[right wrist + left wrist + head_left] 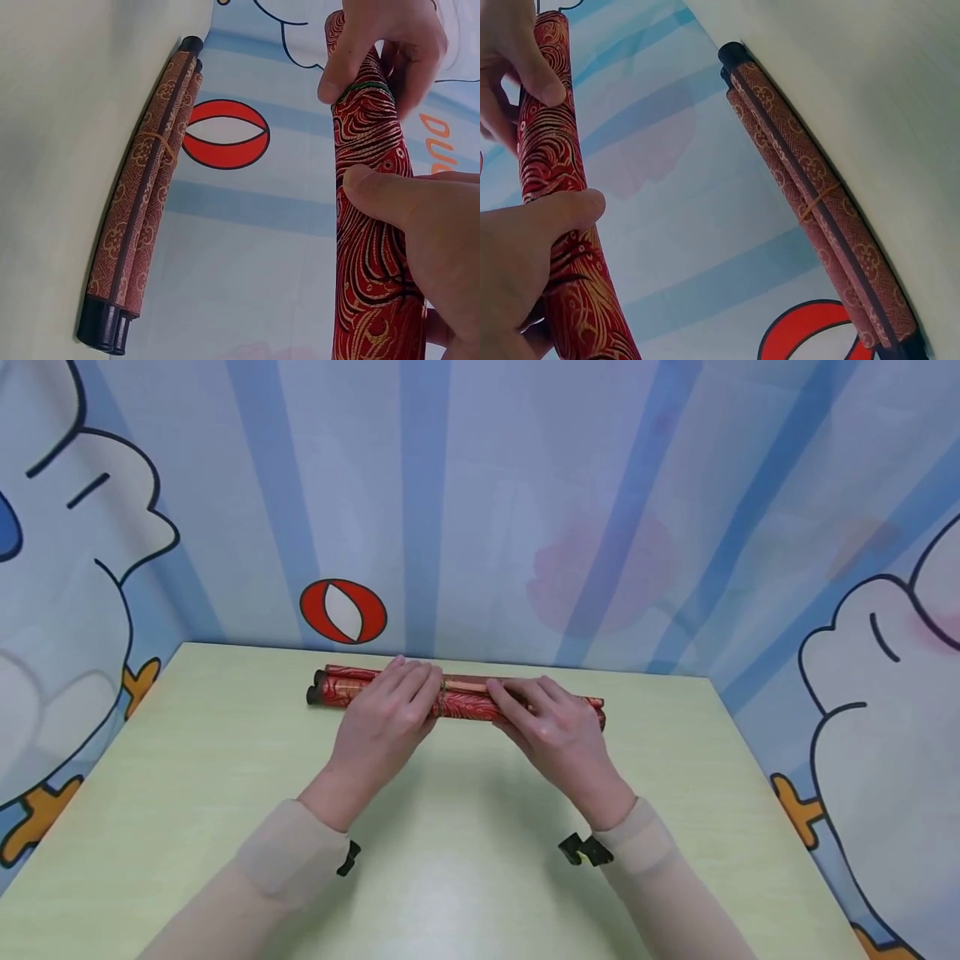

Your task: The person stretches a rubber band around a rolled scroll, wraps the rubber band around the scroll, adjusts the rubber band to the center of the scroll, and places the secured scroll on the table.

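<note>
Both hands grip a long, slim red roll (555,150) with swirling gold and black patterns. My left hand (390,706) holds its left part and my right hand (551,718) its right part. In the wrist views the thumbs press along one face while the other fingers curl behind it. A thin green band (367,88) crosses the roll near the left hand in the right wrist view. Beside it lies a reddish-brown patterned scroll (142,187), wound as two joined rolls with black end caps, and tied by a thin brown cord (820,201).
The scroll lies on a pale yellow-green table (450,860) near its back edge. Behind and at both sides stands a blue-striped backdrop (487,527) with cartoon figures and a red-and-white oval (315,610).
</note>
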Demonstrator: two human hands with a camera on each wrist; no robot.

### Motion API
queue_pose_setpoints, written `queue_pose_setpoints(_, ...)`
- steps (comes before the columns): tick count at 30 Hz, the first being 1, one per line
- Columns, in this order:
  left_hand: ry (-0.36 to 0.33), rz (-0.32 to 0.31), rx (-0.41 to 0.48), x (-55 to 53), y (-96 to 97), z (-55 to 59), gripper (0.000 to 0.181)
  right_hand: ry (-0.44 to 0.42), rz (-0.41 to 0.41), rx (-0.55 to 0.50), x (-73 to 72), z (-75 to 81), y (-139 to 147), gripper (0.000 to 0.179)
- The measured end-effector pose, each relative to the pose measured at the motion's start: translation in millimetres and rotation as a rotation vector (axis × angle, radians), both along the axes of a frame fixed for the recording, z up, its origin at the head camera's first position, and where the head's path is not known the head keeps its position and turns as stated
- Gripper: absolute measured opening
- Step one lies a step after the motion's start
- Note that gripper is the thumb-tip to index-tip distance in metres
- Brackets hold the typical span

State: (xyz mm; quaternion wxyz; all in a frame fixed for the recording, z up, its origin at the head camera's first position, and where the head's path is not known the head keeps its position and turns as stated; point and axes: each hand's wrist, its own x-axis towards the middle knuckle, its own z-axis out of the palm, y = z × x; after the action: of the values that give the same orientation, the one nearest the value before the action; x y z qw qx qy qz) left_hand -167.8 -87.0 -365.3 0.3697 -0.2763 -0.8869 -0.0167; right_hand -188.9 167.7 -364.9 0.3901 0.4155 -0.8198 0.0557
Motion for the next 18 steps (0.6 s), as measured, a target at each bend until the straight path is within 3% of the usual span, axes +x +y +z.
queue_pose_setpoints(5,-0.002,-0.016,0.002,0.1,7.6,1.8,0.059,0.021,0.016,-0.005,-0.7,0.4,-7,0.052)
queue_pose_setpoints(12,0.021,0.005,-0.015,2.7,-3.0,4.7,0.066,-0.006,0.022,-0.012,-1.7,1.5,-6,0.053)
queue_pose_setpoints(18,-0.002,0.003,0.0,2.2,1.4,6.7,0.057,-0.003,0.01,-0.002,0.8,1.7,-7,0.05)
